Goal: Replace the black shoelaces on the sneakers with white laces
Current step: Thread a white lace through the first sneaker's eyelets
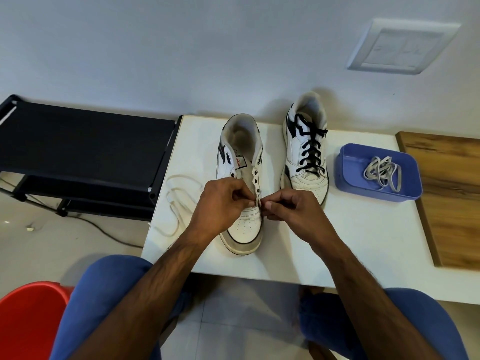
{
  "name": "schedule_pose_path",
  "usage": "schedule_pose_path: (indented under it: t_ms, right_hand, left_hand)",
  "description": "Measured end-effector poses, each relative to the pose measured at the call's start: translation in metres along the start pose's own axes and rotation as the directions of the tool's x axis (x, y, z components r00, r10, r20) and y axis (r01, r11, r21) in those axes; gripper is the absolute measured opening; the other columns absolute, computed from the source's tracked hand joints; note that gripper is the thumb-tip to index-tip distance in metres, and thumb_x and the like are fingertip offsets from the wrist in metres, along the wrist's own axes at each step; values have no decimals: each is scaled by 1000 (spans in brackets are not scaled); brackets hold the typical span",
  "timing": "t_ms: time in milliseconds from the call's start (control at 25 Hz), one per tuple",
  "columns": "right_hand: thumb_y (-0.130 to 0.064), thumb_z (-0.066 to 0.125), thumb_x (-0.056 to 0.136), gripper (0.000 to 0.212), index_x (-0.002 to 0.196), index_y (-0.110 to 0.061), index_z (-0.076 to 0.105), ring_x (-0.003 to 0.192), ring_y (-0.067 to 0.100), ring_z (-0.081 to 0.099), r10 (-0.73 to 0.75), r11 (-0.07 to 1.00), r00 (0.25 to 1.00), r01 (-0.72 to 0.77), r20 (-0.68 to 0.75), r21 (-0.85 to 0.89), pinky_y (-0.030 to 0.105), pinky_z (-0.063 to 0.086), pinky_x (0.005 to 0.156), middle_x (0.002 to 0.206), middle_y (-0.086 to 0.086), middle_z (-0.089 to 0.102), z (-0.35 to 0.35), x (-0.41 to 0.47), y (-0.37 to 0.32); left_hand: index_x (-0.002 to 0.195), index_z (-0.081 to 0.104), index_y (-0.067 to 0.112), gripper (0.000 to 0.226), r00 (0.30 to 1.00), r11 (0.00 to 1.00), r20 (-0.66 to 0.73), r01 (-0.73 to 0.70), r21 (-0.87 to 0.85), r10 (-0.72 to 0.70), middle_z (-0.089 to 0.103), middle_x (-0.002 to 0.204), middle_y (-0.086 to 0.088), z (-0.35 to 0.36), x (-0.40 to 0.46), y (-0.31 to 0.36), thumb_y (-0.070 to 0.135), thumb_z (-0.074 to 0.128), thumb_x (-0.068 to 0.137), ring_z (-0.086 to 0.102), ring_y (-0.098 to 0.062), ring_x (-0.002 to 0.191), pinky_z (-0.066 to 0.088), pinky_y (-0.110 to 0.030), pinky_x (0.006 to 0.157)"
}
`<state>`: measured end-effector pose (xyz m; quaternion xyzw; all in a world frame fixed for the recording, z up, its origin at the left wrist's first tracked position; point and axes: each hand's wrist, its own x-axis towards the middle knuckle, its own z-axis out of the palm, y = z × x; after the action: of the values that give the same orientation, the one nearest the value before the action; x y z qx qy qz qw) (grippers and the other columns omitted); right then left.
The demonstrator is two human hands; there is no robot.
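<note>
Two white sneakers stand on the white table (350,229), toes toward me. The left sneaker (241,157) has no black lace; its eyelets show open. A white lace (176,201) trails from it in loops on the table to its left. My left hand (220,201) pinches the lace at the lowest eyelets, and my right hand (291,206) pinches it from the other side, fingertips nearly meeting. The right sneaker (306,149) is laced with a black lace (311,149).
A blue tray (348,175) at the right holds another white lace (384,172). A wooden board (449,193) lies beyond it. A black rack (85,141) stands left of the table, a red bucket (28,320) by my knee.
</note>
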<state>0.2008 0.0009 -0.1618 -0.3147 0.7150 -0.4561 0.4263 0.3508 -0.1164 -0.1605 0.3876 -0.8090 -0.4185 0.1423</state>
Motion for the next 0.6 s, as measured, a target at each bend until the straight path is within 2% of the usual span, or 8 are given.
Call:
schedule_pose_path:
  t_ms: [120,200,360,480,600]
  right_hand:
    - [-8,81,83,7,88,-12,80,81,20,75,-22,1000,998,21,-60,-23,42,62,85,80,2,78,4,2,2]
    - [-11,85,80,9,86,-14,79,80,21,74,-16,1000,997,16,-76,-8,43,62,84,79,0,77,8,3,3]
    - [-10,85,79,10,85,-15,77,80,22,72,1,999,998,2,-61,54,43,61,84,80,3,76,7,3,2]
    - [-5,83,79,11,82,-12,76,76,13,70,5,998,1000,-4,-14,60,35,58,83,79,2,76,4,7,-2]
    - [1,80,80,11,81,-8,73,75,12,68,-6,994,1000,6,0,105,27,55,76,78,5,74,-1,11,-5]
  left_hand:
    - [78,67,26,27,1000,999,-9,-5,-44,5,71,75,15,3,-1,0,5,85,78,67,3,73,53,-17,70]
    - [83,58,24,33,999,997,-20,-28,-79,27,71,76,11,3,-3,-1,0,82,79,68,0,73,52,-15,68]
    - [98,61,19,31,975,969,4,-222,106,223,68,79,12,3,-2,-2,-2,76,81,63,1,77,44,-11,69]
    - [116,65,24,33,933,880,57,-355,315,356,70,88,13,-1,-2,-6,13,75,86,59,-7,89,41,-25,78]
    - [117,66,34,34,922,811,62,-366,456,381,60,109,12,0,-3,-10,47,69,86,48,-13,104,29,-31,81]
